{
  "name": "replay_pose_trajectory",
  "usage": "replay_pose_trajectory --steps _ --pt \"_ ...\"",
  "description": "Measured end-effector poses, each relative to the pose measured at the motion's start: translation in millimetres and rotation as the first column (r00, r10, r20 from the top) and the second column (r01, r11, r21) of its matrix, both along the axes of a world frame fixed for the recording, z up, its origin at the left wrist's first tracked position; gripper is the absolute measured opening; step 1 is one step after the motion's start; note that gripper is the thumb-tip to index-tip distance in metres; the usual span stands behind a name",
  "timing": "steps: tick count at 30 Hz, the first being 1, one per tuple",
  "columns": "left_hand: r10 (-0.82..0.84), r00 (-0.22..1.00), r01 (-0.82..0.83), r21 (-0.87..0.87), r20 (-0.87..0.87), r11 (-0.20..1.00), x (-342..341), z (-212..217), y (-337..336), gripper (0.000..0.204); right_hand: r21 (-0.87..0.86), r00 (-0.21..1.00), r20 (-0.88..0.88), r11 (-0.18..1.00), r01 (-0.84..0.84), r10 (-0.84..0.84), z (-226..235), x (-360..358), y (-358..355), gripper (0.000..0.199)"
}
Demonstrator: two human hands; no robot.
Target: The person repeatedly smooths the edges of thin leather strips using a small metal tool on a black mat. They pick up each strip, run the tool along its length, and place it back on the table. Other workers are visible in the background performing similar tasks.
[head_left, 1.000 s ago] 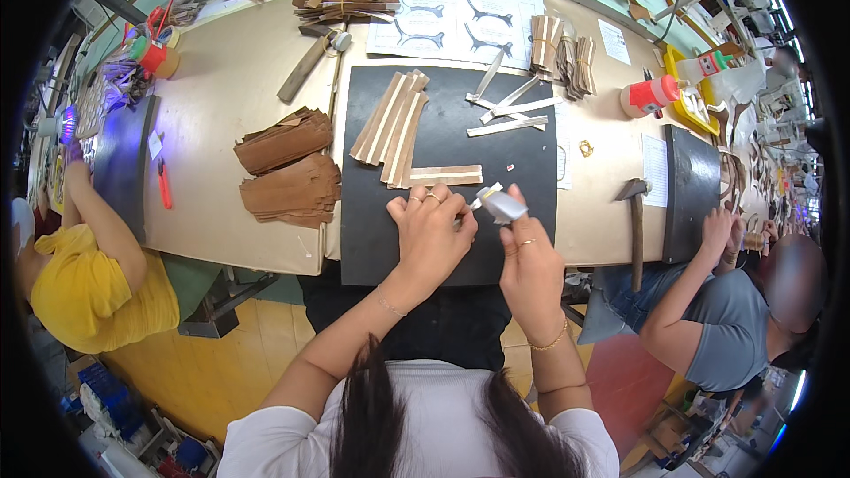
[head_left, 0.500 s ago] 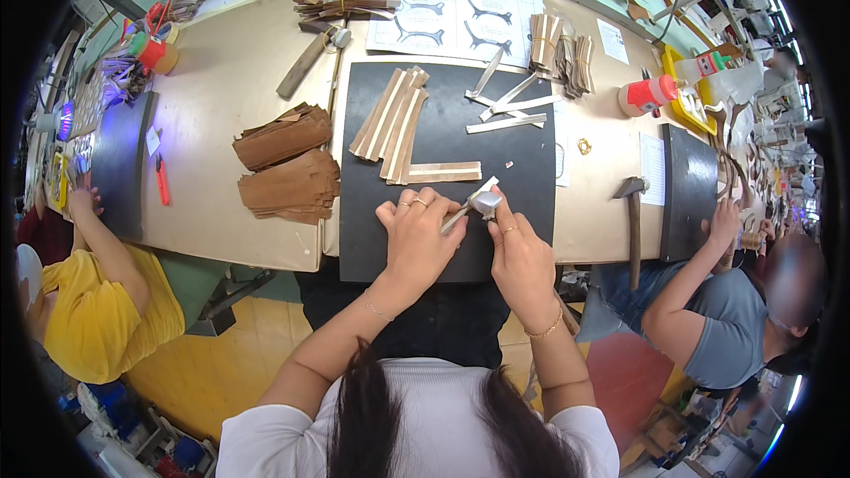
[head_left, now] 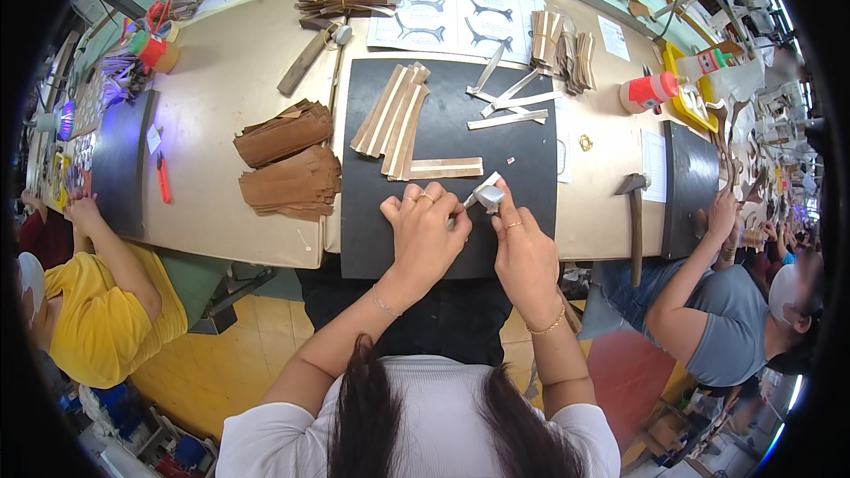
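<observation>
Left hand point(head_left: 427, 228) pinched a narrow pale strip point(head_left: 482, 187) at frame centre, right hand point(head_left: 524, 252) gripped a silver-grey block point(head_left: 490, 198) (its exact kind was unclear), brown-and-cream strips point(head_left: 392, 119) lay upper centre on a black mat point(head_left: 524, 152), brown stacks point(head_left: 290, 184) centre left, hammer point(head_left: 635, 235) centre right.

You've got 3 black mats point(head_left: 527, 155) along the tabletop's near edge, 2 hands point(head_left: 426, 227) at the middle one's near edge, 2 hammers point(head_left: 634, 212), one toward the far edge. Also count 2 brown stacks point(head_left: 288, 183) off that mat's left edge, 1 red cutter point(head_left: 164, 182) by the left mat's right edge, 3 bottles point(head_left: 644, 95), 1 yellow tray point(head_left: 697, 116) near the tabletop's far right corner.
</observation>
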State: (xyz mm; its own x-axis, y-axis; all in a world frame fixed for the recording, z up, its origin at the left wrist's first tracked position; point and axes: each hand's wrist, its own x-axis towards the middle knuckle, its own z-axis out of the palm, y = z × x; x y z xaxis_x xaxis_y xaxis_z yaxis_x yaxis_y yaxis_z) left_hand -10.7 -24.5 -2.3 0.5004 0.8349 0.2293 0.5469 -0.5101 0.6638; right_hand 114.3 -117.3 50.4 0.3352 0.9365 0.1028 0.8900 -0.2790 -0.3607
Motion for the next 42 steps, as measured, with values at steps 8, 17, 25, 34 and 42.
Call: replay_pose_trajectory --steps 8,17,25,34,42 --pt "-0.008 1.000 0.008 -0.011 -0.018 1.000 0 1 0 0.010 -0.002 0.998 -0.056 1.000 -0.012 0.011 0 -2 3 0.051" --pt "-0.026 1.000 0.026 0.003 0.006 1.000 6 -2 3 0.011 -0.025 1.000 -0.030 1.000 -0.005 0.004 -3 -1 -1 0.053" --pt "-0.029 0.999 0.028 0.051 0.017 0.998 0 -3 2 0.011 -0.016 0.998 -0.067 1.000 -0.010 0.009 -6 -3 1 0.052" --pt "-0.008 1.000 0.008 -0.001 0.014 1.000 -7 -1 2 0.010 -0.054 0.999 -0.044 0.998 0.013 -0.015 -4 -4 1 0.053" --pt "0.005 1.000 -0.004 0.032 -0.012 0.999 -3 2 1 0.010 0.072 0.992 -0.127 0.997 0.024 -0.015 6 -10 -1 0.053"
